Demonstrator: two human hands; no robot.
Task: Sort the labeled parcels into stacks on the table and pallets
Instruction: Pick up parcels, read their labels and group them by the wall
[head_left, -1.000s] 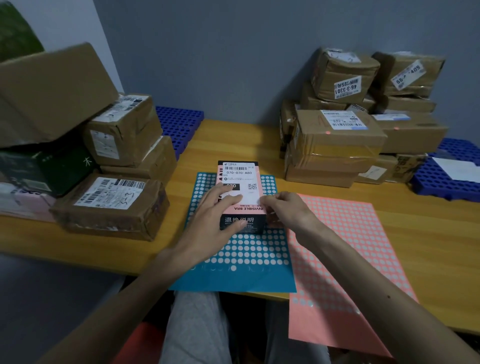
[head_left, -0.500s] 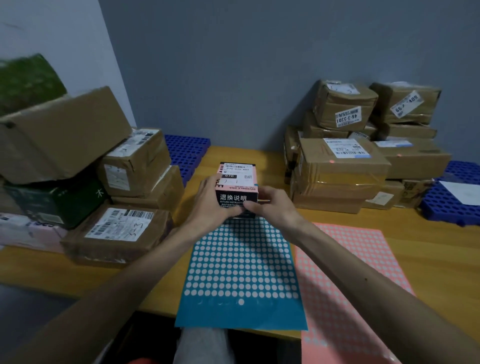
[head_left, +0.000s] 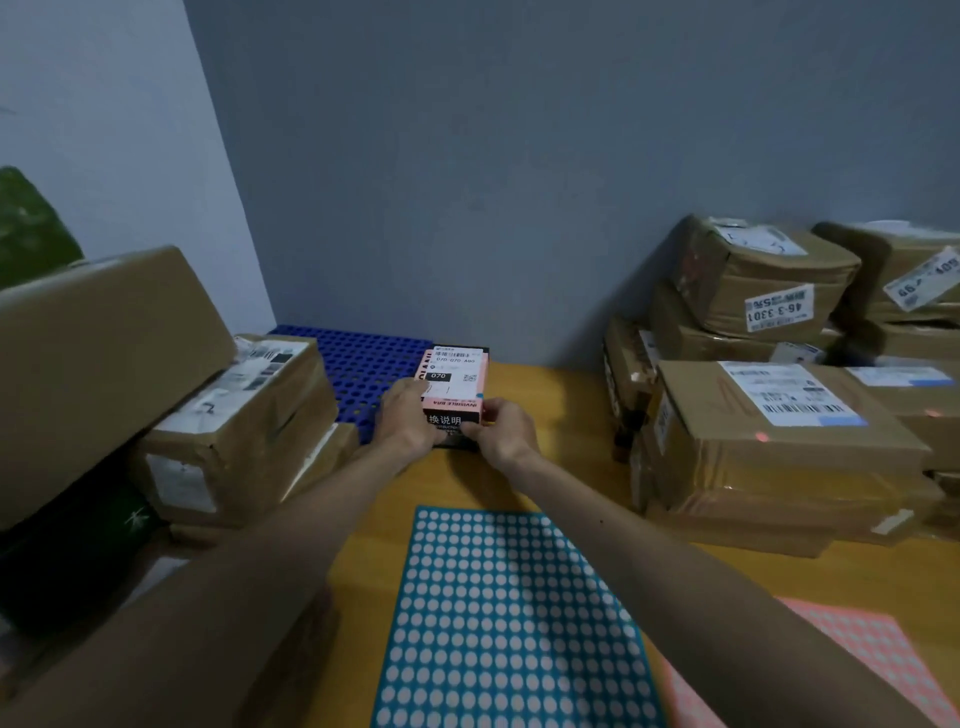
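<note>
Left hand and right hand both grip pink-black parcel, fingers curled round it, beside blue pallet.

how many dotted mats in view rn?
2. Teal mat front centre; pink mat to its right, partly covered by an arm and cut by the frame edge.

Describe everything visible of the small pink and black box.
The box is small, cardboard-looking, pink on top with a white shipping label marked 070, black in front with white characters. It sits label up at the edge of the blue pallet. The left hand grips its left side; the right hand pinches its near right corner.
</note>
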